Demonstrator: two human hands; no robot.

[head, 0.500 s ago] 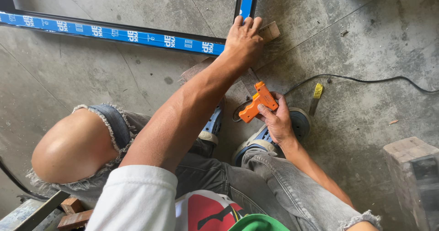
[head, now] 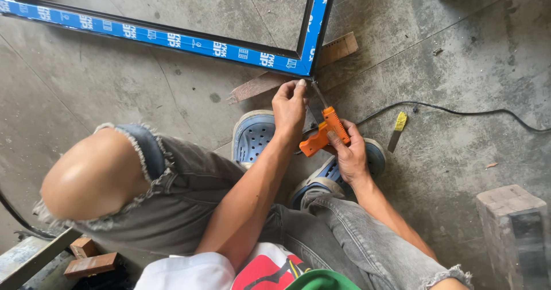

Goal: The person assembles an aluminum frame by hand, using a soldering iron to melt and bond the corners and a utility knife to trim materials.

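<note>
Two hands of mine are working low over the concrete floor (head: 115,89), out past my bent knees and blue clogs (head: 252,135). My right hand (head: 349,155) is gripping an orange-handled screwdriver (head: 324,130), fingers closing fully round the handle, with its thin shaft slanting up toward the frame's corner. My left hand (head: 290,103) is reaching just beside it, fingertips pinching together at the shaft's tip; whether they are holding anything small there, I cannot tell. Beyond them, the blue-taped frame (head: 172,40) is lying flat, its corner resting over wooden scraps (head: 258,86). A black cable (head: 459,112) is trailing off rightward, with a yellow-tipped tool (head: 397,130) lying near it.
</note>
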